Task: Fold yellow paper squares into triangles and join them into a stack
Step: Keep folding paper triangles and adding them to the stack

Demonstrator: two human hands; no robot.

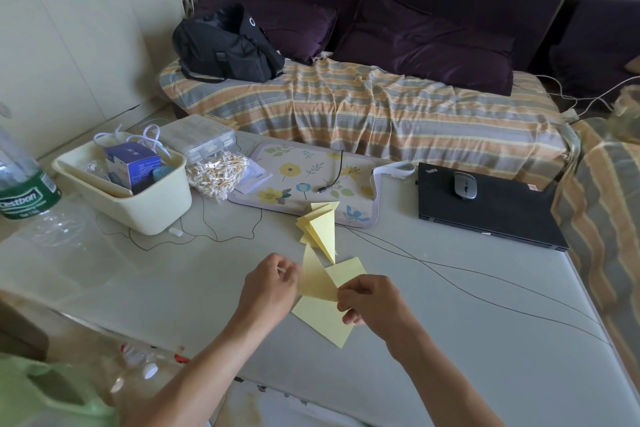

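- Yellow paper squares (323, 321) lying flat on the counter (467, 340) just under both grips, close for the next fold.
- Folded triangle (317, 279) held up between the hands: left hand (268, 282) pinching its left edge, right hand (367, 300) pinching its lower right corner, likely to steady the crease.
- Joined stack of triangles (320, 227) just beyond the grips, its near tip toward the held piece, probably ready for slotting in.
- Farther off: floral mat (304, 180), cream bin (138, 198), closed laptop (485, 208).

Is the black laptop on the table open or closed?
Closed. The black laptop lies flat on the table with its lid down, and a grey mouse rests on top.
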